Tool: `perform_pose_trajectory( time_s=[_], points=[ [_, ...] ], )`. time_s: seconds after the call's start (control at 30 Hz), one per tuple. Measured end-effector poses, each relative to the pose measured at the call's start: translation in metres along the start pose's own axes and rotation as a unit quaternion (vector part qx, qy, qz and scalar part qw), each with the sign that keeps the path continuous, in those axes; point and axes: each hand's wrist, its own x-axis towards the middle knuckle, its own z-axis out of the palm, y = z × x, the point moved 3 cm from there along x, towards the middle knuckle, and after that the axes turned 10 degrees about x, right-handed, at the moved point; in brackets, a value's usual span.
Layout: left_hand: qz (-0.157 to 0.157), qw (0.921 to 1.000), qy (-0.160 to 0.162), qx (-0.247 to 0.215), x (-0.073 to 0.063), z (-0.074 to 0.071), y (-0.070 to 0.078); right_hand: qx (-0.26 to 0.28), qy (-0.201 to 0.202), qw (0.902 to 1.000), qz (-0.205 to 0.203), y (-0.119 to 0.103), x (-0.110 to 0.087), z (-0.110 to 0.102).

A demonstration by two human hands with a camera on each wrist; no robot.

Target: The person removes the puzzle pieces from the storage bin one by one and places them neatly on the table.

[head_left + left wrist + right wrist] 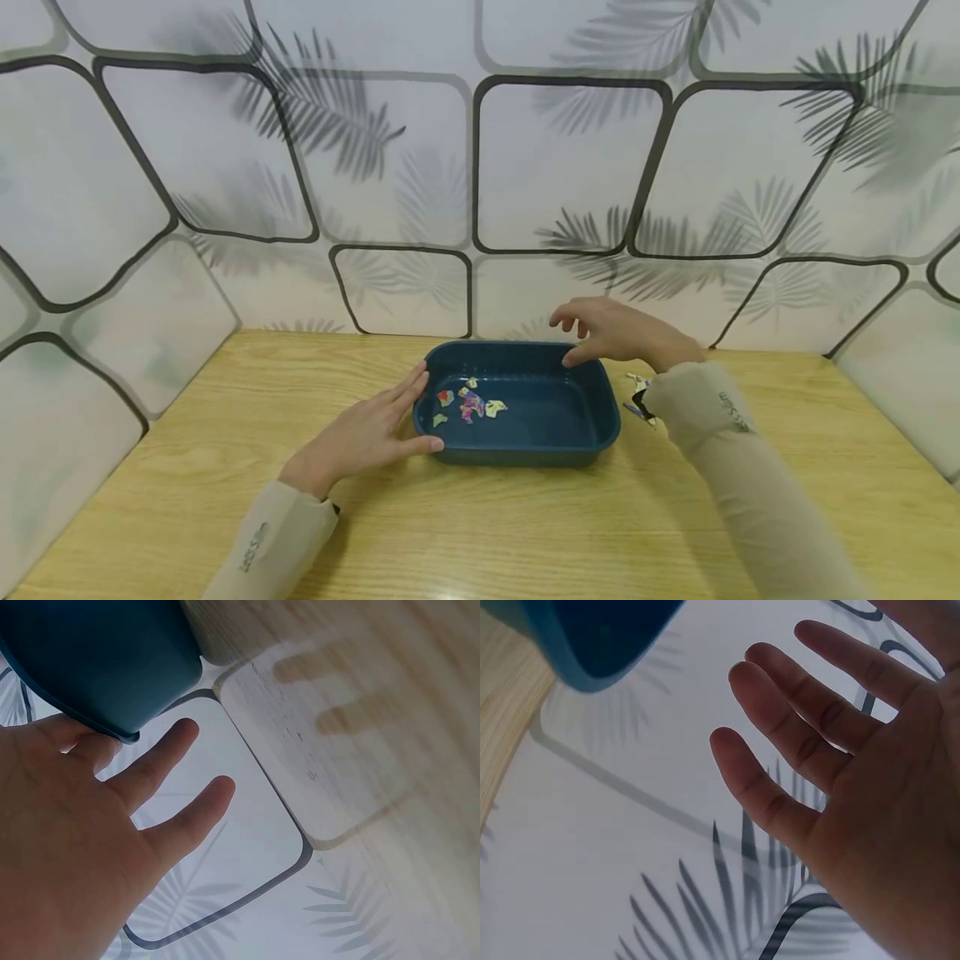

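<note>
A dark blue rectangular basin (547, 417) stands on the wooden table. Several small irregular scraps, among them a pale yellow scrap (495, 408), a purple-pink scrap (471, 404) and a red-and-green scrap (445, 397), lie toward its left side. My left hand (367, 437) rests against the basin's left end, its fingers extended along the outside and its thumb by the front rim. Over the back right rim hovers my right hand (618, 332), fingers loosely bent and holding nothing. The right wrist view shows its fingers (780, 716) spread apart from the basin's edge.
More small scraps (637, 407) lie on the table to the right of the basin, partly hidden by the right sleeve (697, 408). A patterned wall covering (405, 292) rises behind the table (480, 533) and along both sides.
</note>
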Motion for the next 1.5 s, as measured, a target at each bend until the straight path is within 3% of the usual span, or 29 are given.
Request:
perform_pose_trajectory(
  time_s=[0.4, 0.6, 1.13, 1.5],
  points=[
    [0.002, 1.0000, 0.003, -0.007, 0.000, 0.000, 0.000, -0.022, -0.036, 0.9986, -0.030, -0.018, 0.027, 0.018],
    [0.017, 0.9996, 0.021, 0.008, -0.001, -0.002, 0.001, -0.052, -0.062, 0.9959, -0.040, -0.028, 0.042, 0.032],
    [0.020, 0.9990, 0.028, 0.030, 0.000, 0.000, 0.001, -0.062, -0.136, 0.9887, 0.015, -0.038, 0.068, 0.073],
    [0.024, 0.9986, 0.034, 0.033, -0.001, -0.001, 0.001, -0.052, -0.142, 0.9874, 0.047, -0.039, 0.083, 0.092]
  ],
)
